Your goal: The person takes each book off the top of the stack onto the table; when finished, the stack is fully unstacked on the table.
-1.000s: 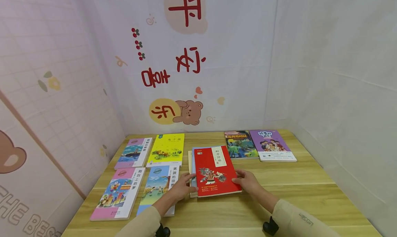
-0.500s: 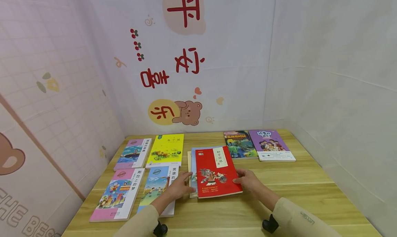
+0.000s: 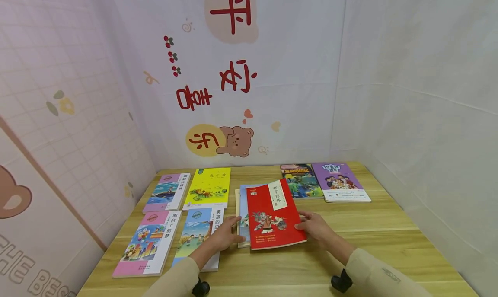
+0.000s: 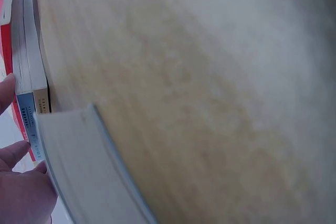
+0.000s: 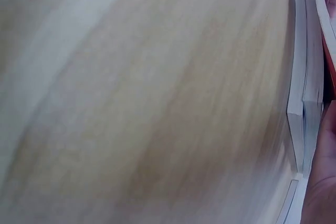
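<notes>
A red book (image 3: 270, 206) lies slanted on top of a small stack in the head view, turned slightly off the books below. My right hand (image 3: 317, 230) pinches its right edge, thumb on the cover and fingers underneath. Beneath it show the left strips of a light-blue book (image 3: 244, 202) and a cream book (image 3: 237, 197). My left hand (image 3: 225, 234) is at the stack's left side, its fingertips touching the light-blue book's edge. In the left wrist view, the red book (image 4: 6, 45) stands apart from the blue spine (image 4: 26, 116) at an angle.
Left of the stack lie a yellow book (image 3: 208, 186), a blue-covered book (image 3: 194, 236) partly under my left forearm, and two pink-and-white books (image 3: 149, 241). A green jungle-cover book (image 3: 301, 182) and a purple book (image 3: 338, 180) lie at the back right. Fabric walls enclose the table.
The red book has shifted slightly right and toward me and tilted, uncovering more of the light-blue book. My left thumb has come off the red book's edge; my right hand moved with it.
</notes>
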